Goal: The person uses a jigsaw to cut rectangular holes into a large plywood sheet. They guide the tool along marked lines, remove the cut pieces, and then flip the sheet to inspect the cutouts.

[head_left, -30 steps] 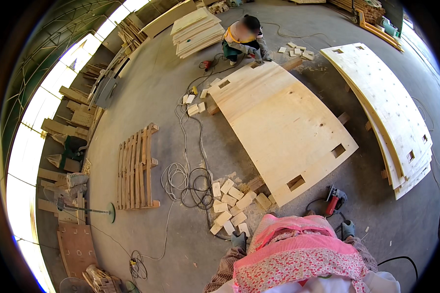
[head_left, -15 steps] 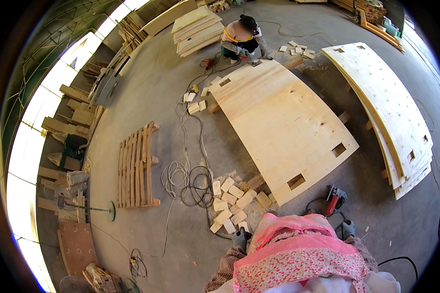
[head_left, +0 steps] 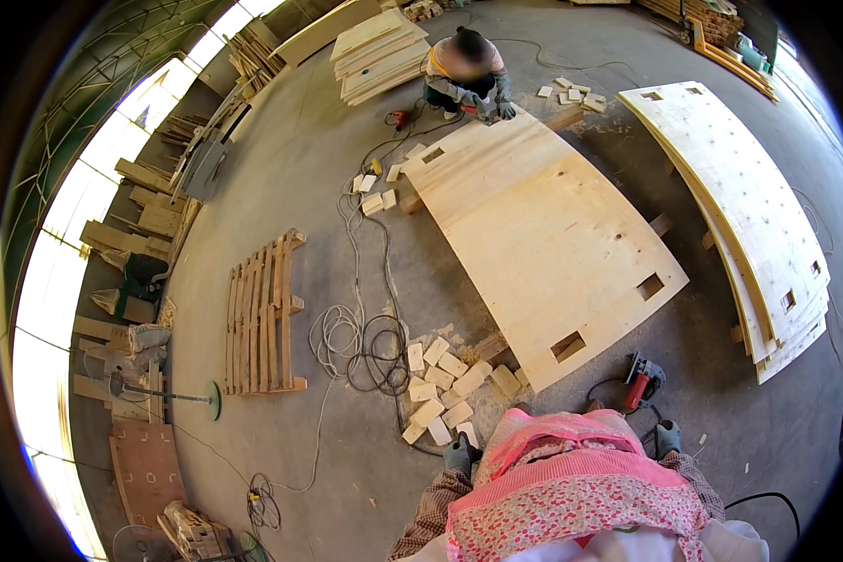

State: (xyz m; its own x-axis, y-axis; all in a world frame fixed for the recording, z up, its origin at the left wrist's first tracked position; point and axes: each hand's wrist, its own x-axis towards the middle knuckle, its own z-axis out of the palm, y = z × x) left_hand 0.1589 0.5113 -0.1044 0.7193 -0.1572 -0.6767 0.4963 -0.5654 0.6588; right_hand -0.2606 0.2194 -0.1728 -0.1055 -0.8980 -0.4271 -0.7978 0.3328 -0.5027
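Concrete floor (head_left: pixel 281 450) carries the plywood board (head_left: pixel 553 234) on timbers (head_left: pixel 489 346), well in from the floor's left edge. The board's long axis runs from the co-worker (head_left: pixel 464 70) back toward the wearer, slanting rightward. Over the last second the co-worker's hands (head_left: pixel 505 110) have shifted slightly at its far edge, suggesting that work goes on there (the near end looks idle). Red power tool (head_left: pixel 640 387) lies just off the near edge, its body slanting away and rightward. Left hand (head_left: pixel 457 455) stays near wood blocks (head_left: pixel 440 389), right hand (head_left: pixel 667 438) near the tool; whether either grips anything, I cannot tell.
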